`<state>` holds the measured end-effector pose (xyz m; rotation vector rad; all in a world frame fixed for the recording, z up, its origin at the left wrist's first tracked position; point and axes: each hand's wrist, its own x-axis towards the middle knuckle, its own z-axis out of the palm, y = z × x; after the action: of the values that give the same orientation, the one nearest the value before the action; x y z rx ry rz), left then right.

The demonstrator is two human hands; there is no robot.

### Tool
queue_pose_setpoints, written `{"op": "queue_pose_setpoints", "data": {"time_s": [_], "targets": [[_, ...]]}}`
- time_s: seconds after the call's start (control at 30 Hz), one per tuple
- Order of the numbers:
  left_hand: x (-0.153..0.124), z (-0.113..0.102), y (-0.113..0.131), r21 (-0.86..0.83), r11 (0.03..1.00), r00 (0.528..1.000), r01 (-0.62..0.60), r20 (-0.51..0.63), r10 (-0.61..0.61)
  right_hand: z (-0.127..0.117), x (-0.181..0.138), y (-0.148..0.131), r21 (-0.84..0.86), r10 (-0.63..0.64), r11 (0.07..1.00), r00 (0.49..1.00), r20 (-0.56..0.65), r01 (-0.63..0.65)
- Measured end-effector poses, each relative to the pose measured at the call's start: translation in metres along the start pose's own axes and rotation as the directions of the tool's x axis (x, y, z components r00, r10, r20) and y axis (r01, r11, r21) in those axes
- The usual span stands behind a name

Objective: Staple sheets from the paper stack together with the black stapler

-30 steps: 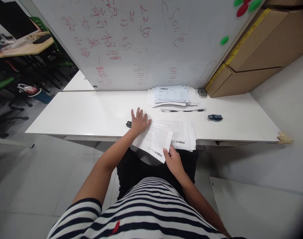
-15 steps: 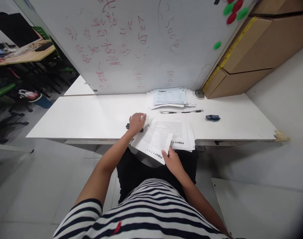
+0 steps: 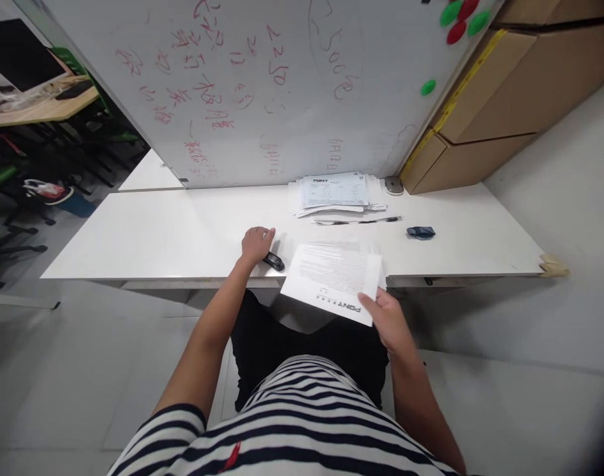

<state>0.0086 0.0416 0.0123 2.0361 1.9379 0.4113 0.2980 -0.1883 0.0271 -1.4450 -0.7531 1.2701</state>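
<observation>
My right hand (image 3: 388,318) pinches a printed sheet of paper (image 3: 326,281) by its near right corner, thumb on top. The sheet slants over the desk's front edge, printed side up, with a PONY heading towards me. I cannot tell whether it is one sheet or several. Under and behind it lie more printed papers (image 3: 376,248), mostly covered. My left hand (image 3: 256,243) is closed over a black stapler (image 3: 273,261) on the desk. One end of the stapler sticks out towards the sheet; the rest is hidden under the hand.
Farther back on the white desk (image 3: 183,231) are a paper stack (image 3: 334,192), a thin pen-like item (image 3: 359,221), a mouse (image 3: 394,185) and a dark blue packet (image 3: 421,232). A whiteboard (image 3: 232,145) and cardboard boxes (image 3: 480,92) stand behind.
My right hand has moved right with the sheet, which now lies over the other papers. My left hand has shifted slightly left, and more of the stapler shows.
</observation>
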Motion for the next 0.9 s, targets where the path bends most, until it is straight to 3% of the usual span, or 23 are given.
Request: {"op": "queue_pose_setpoints", "data": {"time_s": [0.17,0.27,0.43,0.57,0.63,0.8,0.9], "targets": [[-0.001,0.001,0.002,0.004,1.0,1.0,0.008,-0.003,-0.008,-0.026,0.003,-0.007,-0.055,-0.137,0.99,0.97,-0.201,0.128],[-0.003,0.0,0.002,0.009,1.0,1.0,0.012,-0.006,-0.012,-0.027,0.008,-0.004,-0.177,-0.137,0.98,0.957,-0.257,0.093],[-0.006,0.0,0.003,0.013,1.0,1.0,-0.008,-0.026,0.008,-0.026,0.01,0.001,-0.049,-0.115,0.993,0.975,-0.193,0.107],[-0.007,0.0,0.004,0.05,0.999,0.999,-0.002,-0.046,0.005,-0.027,0.012,0.004,-0.168,-0.099,0.984,0.974,-0.203,0.065],[-0.008,0.0,0.005,0.064,0.998,0.999,0.021,-0.047,-0.018,-0.025,0.013,0.006,-0.142,-0.073,0.989,0.978,-0.195,0.045],[-0.013,-0.002,0.008,0.07,0.996,0.997,0.047,-0.069,-0.042,-0.023,0.027,-0.001,-0.017,-0.15,0.988,0.957,-0.247,0.151],[-0.015,-0.003,0.007,0.039,0.997,0.996,0.06,-0.074,-0.057,-0.027,0.046,-0.015,-0.115,-0.134,0.986,0.988,-0.082,0.124]]}}
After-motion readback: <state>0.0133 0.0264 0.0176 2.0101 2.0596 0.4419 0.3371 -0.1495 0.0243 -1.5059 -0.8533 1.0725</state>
